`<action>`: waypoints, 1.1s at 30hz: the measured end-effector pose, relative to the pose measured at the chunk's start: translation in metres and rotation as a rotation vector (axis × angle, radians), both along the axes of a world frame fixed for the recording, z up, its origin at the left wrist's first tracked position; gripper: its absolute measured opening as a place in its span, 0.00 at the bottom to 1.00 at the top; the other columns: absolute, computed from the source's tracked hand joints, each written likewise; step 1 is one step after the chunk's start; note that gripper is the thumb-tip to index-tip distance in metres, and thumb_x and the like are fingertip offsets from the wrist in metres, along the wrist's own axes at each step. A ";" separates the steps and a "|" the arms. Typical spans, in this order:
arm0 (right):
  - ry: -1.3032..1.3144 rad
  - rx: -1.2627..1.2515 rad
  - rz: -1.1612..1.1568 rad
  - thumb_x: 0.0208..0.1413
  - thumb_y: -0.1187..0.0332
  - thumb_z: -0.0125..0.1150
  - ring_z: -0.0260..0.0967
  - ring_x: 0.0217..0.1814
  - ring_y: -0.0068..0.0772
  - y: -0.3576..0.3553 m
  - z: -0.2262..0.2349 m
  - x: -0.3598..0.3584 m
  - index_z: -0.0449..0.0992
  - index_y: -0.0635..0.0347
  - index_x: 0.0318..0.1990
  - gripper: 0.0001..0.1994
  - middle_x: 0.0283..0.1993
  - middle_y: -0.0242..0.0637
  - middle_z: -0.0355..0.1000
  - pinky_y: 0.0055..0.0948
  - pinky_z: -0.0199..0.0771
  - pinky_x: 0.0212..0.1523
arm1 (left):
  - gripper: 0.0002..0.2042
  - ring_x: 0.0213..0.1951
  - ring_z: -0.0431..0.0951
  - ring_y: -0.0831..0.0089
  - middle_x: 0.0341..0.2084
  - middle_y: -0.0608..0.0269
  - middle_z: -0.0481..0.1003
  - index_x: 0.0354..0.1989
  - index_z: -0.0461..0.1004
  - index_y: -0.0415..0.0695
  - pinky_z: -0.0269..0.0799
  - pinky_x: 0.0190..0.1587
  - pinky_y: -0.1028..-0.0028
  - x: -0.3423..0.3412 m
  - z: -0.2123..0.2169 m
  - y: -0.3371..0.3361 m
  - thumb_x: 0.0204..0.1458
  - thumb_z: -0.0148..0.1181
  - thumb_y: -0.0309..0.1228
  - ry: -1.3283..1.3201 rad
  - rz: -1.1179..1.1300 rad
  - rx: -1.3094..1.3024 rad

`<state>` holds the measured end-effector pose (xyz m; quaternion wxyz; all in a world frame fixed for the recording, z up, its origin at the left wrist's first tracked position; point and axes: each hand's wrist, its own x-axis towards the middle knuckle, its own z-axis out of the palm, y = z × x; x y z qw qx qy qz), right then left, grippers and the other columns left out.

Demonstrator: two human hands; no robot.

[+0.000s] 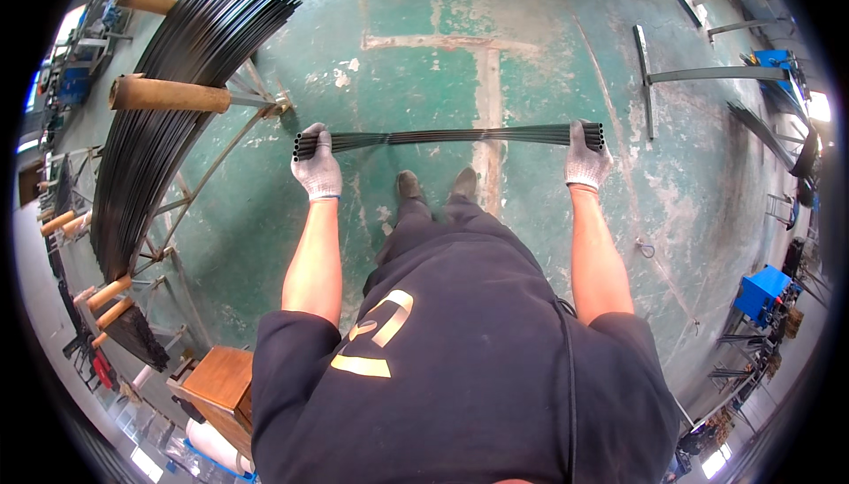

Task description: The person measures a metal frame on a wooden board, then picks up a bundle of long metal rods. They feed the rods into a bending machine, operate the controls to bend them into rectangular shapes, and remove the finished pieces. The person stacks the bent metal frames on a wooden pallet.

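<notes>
A bundle of thin black tubes [442, 136] stretches crosswise in front of me, held above the floor. My left hand [317, 165], in a whitish work glove, is closed round the bundle near its left end. Near the right end, my right hand [587, 158] grips it in a matching glove, thumb on top. Open round tube ends show just outside both hands. Toward the middle the tubes are drawn close together, and they fan out slightly at the ends. The fingers under the bundle are mostly hidden.
To my left a metal rack [212, 165] with cardboard-covered arms [168, 95] carries a large stack of long black tubes [177, 68]. A brown wooden cabinet [221, 382] stands behind it. On the right are a metal frame [707, 74] and a blue box [762, 294]. The green floor [424, 86] is worn.
</notes>
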<state>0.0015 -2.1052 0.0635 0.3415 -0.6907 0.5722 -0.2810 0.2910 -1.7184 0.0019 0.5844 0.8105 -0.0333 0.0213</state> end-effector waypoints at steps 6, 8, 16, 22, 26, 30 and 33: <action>-0.051 -0.008 0.094 0.63 0.60 0.74 0.83 0.41 0.20 -0.007 -0.010 -0.009 0.89 0.60 0.48 0.14 0.39 0.32 0.87 0.26 0.81 0.50 | 0.06 0.45 0.83 0.76 0.41 0.66 0.85 0.46 0.85 0.39 0.78 0.55 0.72 -0.002 0.000 -0.001 0.64 0.66 0.20 -0.011 0.035 -0.056; -0.111 0.006 0.112 0.63 0.60 0.75 0.83 0.41 0.19 -0.008 -0.018 -0.013 0.89 0.61 0.48 0.14 0.39 0.32 0.87 0.26 0.81 0.49 | 0.05 0.46 0.82 0.75 0.41 0.66 0.85 0.46 0.85 0.39 0.77 0.56 0.71 -0.006 -0.002 0.000 0.64 0.65 0.21 -0.022 0.059 -0.092; -0.078 0.007 0.188 0.62 0.64 0.75 0.83 0.42 0.18 -0.015 -0.019 -0.022 0.89 0.62 0.48 0.12 0.40 0.35 0.88 0.25 0.81 0.51 | 0.05 0.46 0.82 0.74 0.42 0.65 0.85 0.46 0.84 0.39 0.77 0.56 0.71 -0.015 0.002 0.005 0.65 0.65 0.22 0.000 0.039 -0.071; -0.105 -0.012 0.224 0.62 0.65 0.75 0.83 0.41 0.18 -0.014 -0.020 -0.023 0.89 0.62 0.47 0.12 0.39 0.35 0.88 0.25 0.81 0.50 | 0.06 0.46 0.82 0.74 0.42 0.65 0.85 0.47 0.84 0.39 0.78 0.56 0.70 -0.015 0.000 0.005 0.64 0.66 0.22 -0.003 0.067 -0.013; -0.090 -0.008 0.231 0.62 0.66 0.75 0.83 0.41 0.18 -0.009 -0.012 -0.022 0.89 0.63 0.47 0.11 0.39 0.34 0.88 0.25 0.81 0.49 | 0.06 0.46 0.82 0.73 0.42 0.64 0.85 0.47 0.84 0.39 0.78 0.56 0.70 -0.015 -0.005 0.006 0.64 0.66 0.21 -0.004 0.114 -0.011; -0.085 -0.028 0.257 0.62 0.66 0.75 0.83 0.41 0.17 -0.014 -0.010 -0.019 0.89 0.63 0.47 0.11 0.39 0.34 0.88 0.25 0.81 0.50 | 0.06 0.47 0.82 0.72 0.43 0.63 0.85 0.47 0.84 0.39 0.78 0.56 0.69 -0.018 -0.006 0.003 0.64 0.66 0.20 0.002 0.141 -0.028; -0.063 -0.015 0.231 0.63 0.66 0.74 0.83 0.41 0.18 -0.010 -0.019 -0.028 0.88 0.64 0.49 0.12 0.40 0.34 0.88 0.24 0.81 0.50 | 0.07 0.47 0.83 0.73 0.43 0.64 0.85 0.48 0.84 0.39 0.78 0.56 0.70 -0.026 -0.004 0.008 0.64 0.65 0.20 0.009 0.105 -0.028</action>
